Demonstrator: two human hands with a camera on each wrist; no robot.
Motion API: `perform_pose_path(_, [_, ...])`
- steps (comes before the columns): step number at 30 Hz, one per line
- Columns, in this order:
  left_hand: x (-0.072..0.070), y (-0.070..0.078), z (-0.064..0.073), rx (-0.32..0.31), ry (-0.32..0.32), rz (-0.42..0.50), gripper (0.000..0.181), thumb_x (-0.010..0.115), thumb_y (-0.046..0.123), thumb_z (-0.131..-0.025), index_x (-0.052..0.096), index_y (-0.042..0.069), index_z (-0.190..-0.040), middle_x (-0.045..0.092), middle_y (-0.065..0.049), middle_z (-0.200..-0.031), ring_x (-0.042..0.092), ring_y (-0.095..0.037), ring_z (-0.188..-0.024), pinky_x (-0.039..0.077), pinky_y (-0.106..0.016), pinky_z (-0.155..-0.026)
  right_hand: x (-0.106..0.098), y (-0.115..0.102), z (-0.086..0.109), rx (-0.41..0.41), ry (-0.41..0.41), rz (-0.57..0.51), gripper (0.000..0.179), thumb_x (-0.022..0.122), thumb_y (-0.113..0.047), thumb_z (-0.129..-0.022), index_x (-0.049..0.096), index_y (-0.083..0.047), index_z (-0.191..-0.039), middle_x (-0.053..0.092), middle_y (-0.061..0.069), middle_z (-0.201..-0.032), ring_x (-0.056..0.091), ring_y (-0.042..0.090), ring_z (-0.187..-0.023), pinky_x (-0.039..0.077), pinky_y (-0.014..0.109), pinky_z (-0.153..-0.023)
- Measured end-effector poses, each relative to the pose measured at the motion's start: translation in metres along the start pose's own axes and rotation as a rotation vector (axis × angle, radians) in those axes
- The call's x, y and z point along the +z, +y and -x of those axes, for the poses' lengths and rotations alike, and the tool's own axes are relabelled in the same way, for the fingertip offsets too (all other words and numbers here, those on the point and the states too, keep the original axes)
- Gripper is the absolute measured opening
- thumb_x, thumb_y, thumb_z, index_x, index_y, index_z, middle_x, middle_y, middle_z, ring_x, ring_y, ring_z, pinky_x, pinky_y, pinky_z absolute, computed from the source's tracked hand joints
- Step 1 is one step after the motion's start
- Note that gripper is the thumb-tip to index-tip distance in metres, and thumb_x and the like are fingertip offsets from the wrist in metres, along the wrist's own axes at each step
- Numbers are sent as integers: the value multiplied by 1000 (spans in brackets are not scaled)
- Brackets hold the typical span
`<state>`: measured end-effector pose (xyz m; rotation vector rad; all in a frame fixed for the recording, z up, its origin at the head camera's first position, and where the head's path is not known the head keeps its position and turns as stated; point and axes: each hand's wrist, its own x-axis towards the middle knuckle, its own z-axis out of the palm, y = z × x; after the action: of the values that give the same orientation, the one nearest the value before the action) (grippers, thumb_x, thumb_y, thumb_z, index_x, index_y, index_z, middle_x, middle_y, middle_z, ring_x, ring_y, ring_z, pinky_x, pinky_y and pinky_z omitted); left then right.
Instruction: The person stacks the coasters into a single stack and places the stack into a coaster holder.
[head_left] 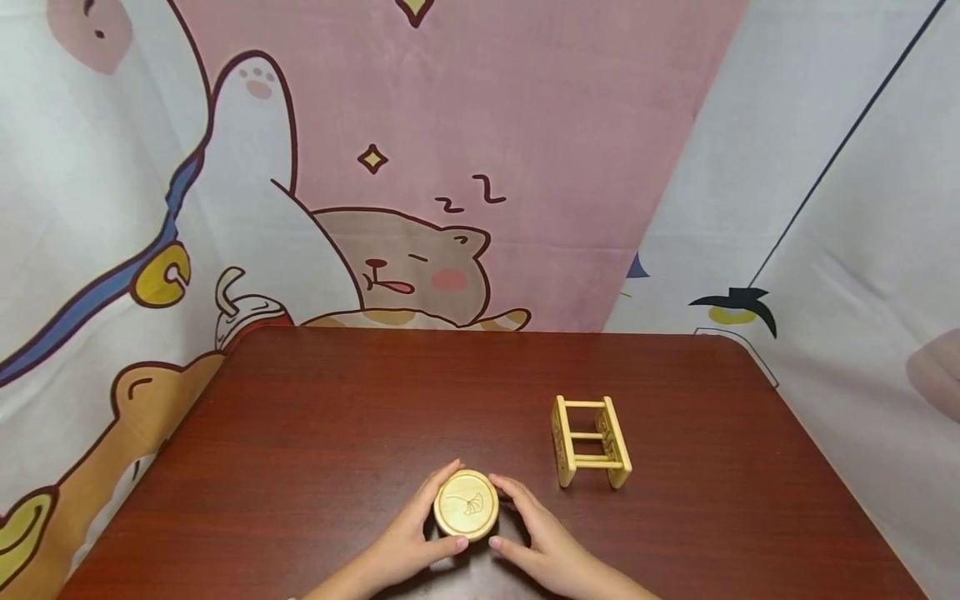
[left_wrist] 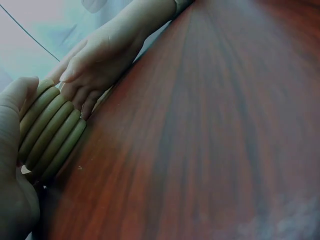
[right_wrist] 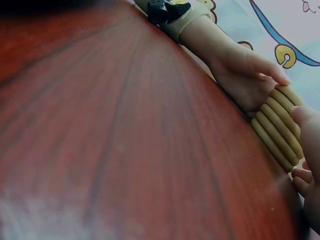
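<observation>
Together, my left hand (head_left: 405, 537) and right hand (head_left: 546, 540) clasp discs (left_wrist: 52, 131); wrist views show stacking, head view alone a rack (head_left: 587, 436).

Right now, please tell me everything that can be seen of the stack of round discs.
The stack of round discs is several pale yellow, wood-looking pieces with rounded edges, piled a little unevenly at the near side of the table. The top one shows a rim and a fan-shaped leaf design. The left hand holds one side; right-hand fingers touch the other.
</observation>
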<state>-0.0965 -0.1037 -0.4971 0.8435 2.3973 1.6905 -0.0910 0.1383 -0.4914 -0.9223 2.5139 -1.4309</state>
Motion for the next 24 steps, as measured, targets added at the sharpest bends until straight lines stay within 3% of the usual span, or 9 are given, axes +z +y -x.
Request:
perform_pose_path(5, [1,1,-1,-23,-14,6,85,74,28,-84,25,14,-151,33,-9,-150,28,-26,-137,21,-54,-105,4,6,0,24,9,84,70,62,-38,-92,28,-19,-150,36,-2,-148,37,24,-133,35,51,-100])
perform_pose_path(12, [1,1,0,-76,-19,56,84,74,25,-84,25,14,-151,32,-6,-151,26,-27,-138,18,-55,-105,7,11,-4,-88,80,173,71,72,-31,-86,36,-26,-147,44,-4,-143,45,21,-128,40,44,-98])
perform_pose_path(17, [2,1,-1,-116,-29,116,85,73,22,-83,23,14,-151,32,-4,-151,26,-25,-137,17,-57,-104,6,14,-8,-122,114,220,75,81,-25,-77,43,-26,-142,50,-5,-138,51,20,-122,44,41,-94])
perform_pose_path(24, [3,3,-4,-136,-24,166,86,73,19,-81,23,12,-151,39,1,-146,33,-22,-134,20,-46,-106,8,18,-11,-157,151,302,82,86,-23,-68,47,-24,-140,54,-5,-134,57,18,-111,48,40,-87])
